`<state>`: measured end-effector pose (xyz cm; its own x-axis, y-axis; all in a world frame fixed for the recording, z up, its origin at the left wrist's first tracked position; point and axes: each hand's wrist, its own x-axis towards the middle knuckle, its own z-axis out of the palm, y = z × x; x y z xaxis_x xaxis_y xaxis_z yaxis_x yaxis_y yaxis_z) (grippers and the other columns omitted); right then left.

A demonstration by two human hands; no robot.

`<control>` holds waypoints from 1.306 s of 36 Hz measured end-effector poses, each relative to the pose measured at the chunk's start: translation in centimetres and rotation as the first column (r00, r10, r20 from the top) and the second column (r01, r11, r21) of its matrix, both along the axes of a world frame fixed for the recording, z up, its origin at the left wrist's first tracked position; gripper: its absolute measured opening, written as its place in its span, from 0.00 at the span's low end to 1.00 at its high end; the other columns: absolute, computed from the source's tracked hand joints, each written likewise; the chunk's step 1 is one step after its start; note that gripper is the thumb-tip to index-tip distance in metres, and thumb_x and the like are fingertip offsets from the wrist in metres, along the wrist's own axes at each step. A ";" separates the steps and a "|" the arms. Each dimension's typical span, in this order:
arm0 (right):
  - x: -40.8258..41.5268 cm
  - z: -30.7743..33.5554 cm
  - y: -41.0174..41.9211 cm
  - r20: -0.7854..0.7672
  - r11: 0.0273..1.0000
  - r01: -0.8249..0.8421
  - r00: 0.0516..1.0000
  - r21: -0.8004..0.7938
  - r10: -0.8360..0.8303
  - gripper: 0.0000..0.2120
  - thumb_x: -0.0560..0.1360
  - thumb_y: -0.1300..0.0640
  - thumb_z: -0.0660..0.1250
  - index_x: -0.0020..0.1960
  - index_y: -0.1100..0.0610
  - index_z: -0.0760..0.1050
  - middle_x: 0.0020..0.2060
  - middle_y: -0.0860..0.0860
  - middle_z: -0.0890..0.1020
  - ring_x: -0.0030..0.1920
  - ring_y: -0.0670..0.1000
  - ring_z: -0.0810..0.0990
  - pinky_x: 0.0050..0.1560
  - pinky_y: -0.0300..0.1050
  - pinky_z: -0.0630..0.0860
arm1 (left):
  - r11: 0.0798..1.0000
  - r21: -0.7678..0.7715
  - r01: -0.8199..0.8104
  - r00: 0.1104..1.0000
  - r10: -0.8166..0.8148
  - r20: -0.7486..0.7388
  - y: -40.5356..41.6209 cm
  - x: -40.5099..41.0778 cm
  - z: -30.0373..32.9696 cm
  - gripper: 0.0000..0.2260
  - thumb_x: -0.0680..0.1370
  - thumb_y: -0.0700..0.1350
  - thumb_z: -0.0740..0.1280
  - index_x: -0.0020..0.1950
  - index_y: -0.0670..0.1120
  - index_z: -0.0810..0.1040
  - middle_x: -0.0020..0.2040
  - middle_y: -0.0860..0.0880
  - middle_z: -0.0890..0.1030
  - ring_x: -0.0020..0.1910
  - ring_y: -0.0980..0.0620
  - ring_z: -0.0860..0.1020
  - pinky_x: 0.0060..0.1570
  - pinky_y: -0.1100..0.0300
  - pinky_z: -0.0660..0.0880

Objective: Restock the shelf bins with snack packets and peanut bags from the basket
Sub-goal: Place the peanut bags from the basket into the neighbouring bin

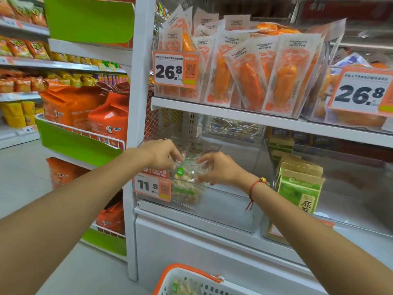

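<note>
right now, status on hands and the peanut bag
Left hand and right hand both pinching clear plastic peanut bag at its top. Bag at front of clear acrylic shelf bin. Nothing blocking.

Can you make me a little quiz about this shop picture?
1. True or false: both hands hold the peanut bag.
2. Which price tag hangs on the peanut bin: A 26.8, B 11.5, C 4.5?
3. Fill in: more peanuts wait in the ____ on the floor.

Key: 1 true. 2 B. 3 basket.
</note>
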<state>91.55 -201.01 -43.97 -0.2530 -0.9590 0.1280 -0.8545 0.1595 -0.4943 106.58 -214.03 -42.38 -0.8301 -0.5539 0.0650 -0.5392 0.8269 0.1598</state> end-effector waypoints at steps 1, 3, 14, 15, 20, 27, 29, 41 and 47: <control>0.0 0.0 0.1 -0.029 0.999 0.014 0.999 -0.042 -0.015 0.23 0.68 0.53 0.76 0.62 0.53 0.75 0.52 0.52 0.79 0.36 0.47 0.79 0.44 0.41 0.79 | 0.999 -0.037 0.003 1.000 -0.003 0.005 0.0 0.0 0.0 0.18 0.73 0.48 0.72 0.62 0.59 0.77 0.60 0.57 0.79 0.58 0.53 0.76 0.53 0.55 0.73; -0.1 0.1 0.5 -0.086 0.987 0.053 0.994 -0.151 -0.066 0.20 0.68 0.53 0.76 0.58 0.51 0.78 0.51 0.50 0.81 0.46 0.49 0.79 0.51 0.42 0.75 | 0.994 -0.103 0.032 0.998 -0.037 -0.044 0.1 0.0 -0.2 0.23 0.70 0.49 0.74 0.63 0.60 0.75 0.60 0.58 0.78 0.58 0.55 0.76 0.55 0.55 0.73; 0.1 0.0 1.2 -0.113 0.998 0.007 0.994 -0.069 -0.014 0.05 0.71 0.50 0.72 0.41 0.50 0.84 0.31 0.45 0.81 0.37 0.47 0.81 0.45 0.45 0.78 | 0.977 -0.162 0.138 0.967 -0.169 -0.193 0.8 0.6 0.1 0.07 0.74 0.58 0.68 0.50 0.61 0.79 0.47 0.63 0.77 0.49 0.60 0.74 0.46 0.58 0.70; 0.1 0.0 1.3 -0.124 0.998 -0.003 0.992 -0.062 -0.004 0.05 0.71 0.50 0.73 0.42 0.50 0.84 0.34 0.47 0.83 0.38 0.47 0.81 0.45 0.45 0.78 | 0.979 -0.148 0.142 0.971 -0.167 -0.173 0.9 0.5 0.1 0.05 0.74 0.58 0.68 0.48 0.61 0.79 0.47 0.62 0.79 0.48 0.60 0.76 0.45 0.57 0.72; 0.3 0.5 1.6 -0.267 0.986 0.013 0.962 -0.167 -0.058 0.05 0.72 0.53 0.72 0.46 0.49 0.84 0.31 0.42 0.76 0.40 0.47 0.78 0.40 0.41 0.72 | 0.987 -0.117 0.108 0.973 -0.130 -0.190 1.2 0.3 0.6 0.03 0.74 0.52 0.70 0.47 0.57 0.82 0.43 0.59 0.82 0.46 0.61 0.78 0.43 0.60 0.71; 1.5 0.0 0.8 -0.256 0.987 -0.027 0.966 -0.159 -0.015 0.05 0.73 0.53 0.71 0.48 0.48 0.84 0.37 0.45 0.81 0.43 0.49 0.80 0.44 0.44 0.76 | 0.980 -0.191 0.064 0.996 -0.074 -0.043 1.1 1.2 0.0 0.03 0.74 0.52 0.70 0.46 0.57 0.82 0.38 0.61 0.80 0.43 0.61 0.78 0.34 0.64 0.67; 1.8 -0.4 0.5 -0.255 0.991 -0.032 0.967 -0.133 -0.003 0.05 0.72 0.54 0.71 0.48 0.50 0.84 0.39 0.47 0.83 0.44 0.50 0.81 0.46 0.45 0.77 | 0.966 -0.255 0.044 0.998 -0.052 -0.025 1.4 1.0 -0.1 0.03 0.75 0.51 0.69 0.47 0.57 0.82 0.41 0.60 0.81 0.43 0.58 0.77 0.35 0.62 0.67; -1.1 0.1 -0.3 -0.066 0.991 0.112 0.991 -0.079 -0.117 0.10 0.74 0.55 0.69 0.54 0.52 0.81 0.46 0.52 0.84 0.44 0.49 0.82 0.48 0.40 0.76 | 0.986 -0.135 0.101 0.995 -0.103 -0.003 1.7 0.0 0.5 0.17 0.72 0.57 0.71 0.60 0.59 0.76 0.65 0.57 0.74 0.63 0.52 0.72 0.50 0.56 0.69; -1.1 -0.7 -1.1 0.157 0.982 0.165 0.976 -0.093 -0.149 0.02 0.73 0.60 0.71 0.43 0.55 0.82 0.36 0.51 0.82 0.27 0.41 0.79 0.41 0.34 0.79 | 0.974 -0.205 0.099 0.991 -0.115 -0.069 1.5 -0.1 0.0 0.10 0.72 0.58 0.71 0.52 0.59 0.79 0.61 0.56 0.77 0.60 0.52 0.75 0.44 0.58 0.65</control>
